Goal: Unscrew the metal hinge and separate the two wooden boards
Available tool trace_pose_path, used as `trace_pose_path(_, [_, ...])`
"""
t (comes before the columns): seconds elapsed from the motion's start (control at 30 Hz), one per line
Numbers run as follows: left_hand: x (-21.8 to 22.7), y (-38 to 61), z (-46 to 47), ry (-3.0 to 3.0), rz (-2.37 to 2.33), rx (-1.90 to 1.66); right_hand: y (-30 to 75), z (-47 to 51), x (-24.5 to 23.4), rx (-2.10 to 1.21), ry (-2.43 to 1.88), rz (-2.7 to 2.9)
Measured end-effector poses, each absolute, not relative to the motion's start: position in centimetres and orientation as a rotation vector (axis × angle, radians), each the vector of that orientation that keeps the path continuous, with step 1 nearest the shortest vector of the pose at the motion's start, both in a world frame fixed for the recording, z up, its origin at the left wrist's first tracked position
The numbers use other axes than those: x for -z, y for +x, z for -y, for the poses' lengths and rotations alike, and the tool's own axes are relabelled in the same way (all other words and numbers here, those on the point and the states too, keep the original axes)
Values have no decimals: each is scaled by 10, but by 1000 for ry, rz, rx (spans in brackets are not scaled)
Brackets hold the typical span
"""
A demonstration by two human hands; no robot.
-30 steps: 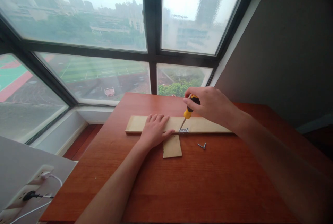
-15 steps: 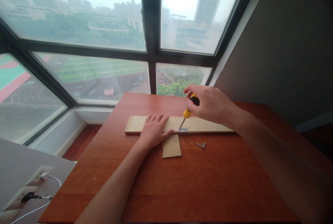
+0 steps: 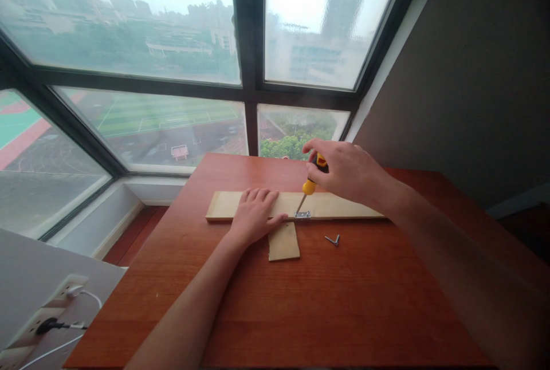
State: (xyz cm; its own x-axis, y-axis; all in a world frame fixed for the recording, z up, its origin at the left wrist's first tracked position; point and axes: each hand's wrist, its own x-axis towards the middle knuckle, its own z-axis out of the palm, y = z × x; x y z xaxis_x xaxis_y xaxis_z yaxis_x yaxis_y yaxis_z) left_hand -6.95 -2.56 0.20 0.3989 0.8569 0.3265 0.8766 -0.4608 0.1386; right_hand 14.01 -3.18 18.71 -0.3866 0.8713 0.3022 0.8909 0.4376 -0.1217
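Note:
My right hand [image 3: 337,166] is closed around the yellow and black handle of a screwdriver [image 3: 308,187]. The shaft slants down to the left, its tip at the left end of a small silver metal hinge [image 3: 303,215]. That hinge sits on the near edge of a long pale wooden board [image 3: 335,205]. My left hand [image 3: 256,212] lies flat on the board, fingers spread, left of the hinge. Beneath the hinge and toward me lies a small thin piece of wood [image 3: 283,242]. Two screws [image 3: 332,240] rest on the table to its right.
The reddish-brown wooden table [image 3: 301,313] carries everything. A large window with dark frames [image 3: 251,60] rises behind it, and a grey wall [image 3: 464,83] stands at the right. Power sockets [image 3: 51,313] with plugged-in cables are at the lower left.
The screwdriver handle has turned slightly in my right hand, whose fingers have shifted a little. My left hand, the board and the screws stay in place.

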Motion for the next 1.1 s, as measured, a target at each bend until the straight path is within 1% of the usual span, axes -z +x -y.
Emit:
trace_pose_path(0.13, [-2, -69, 26, -2581, 1601, 552, 140, 34, -188, -24, -1440, 2422])
trace_pose_path(0.3, [-2, -69, 26, -2577, 1601, 556, 140, 33, -190, 113, -1543, 2397])
trace_pose_path(0.4, [-2, -69, 26, -2583, 1605, 555, 140, 32, -190, 81, -1557, 2393])
trace_pose_path(0.63, [-4, -69, 27, -2590, 1616, 558, 142, 33, -189, -10, -1414, 2453])
trace_pose_path(0.87, [-4, -69, 27, -2590, 1630, 555, 140, 33, -193, 102, -1563, 2418])
trace_pose_path(1.1, [-3, -70, 26, -2592, 1623, 551, 143, 33, -188, -39, -1415, 2450])
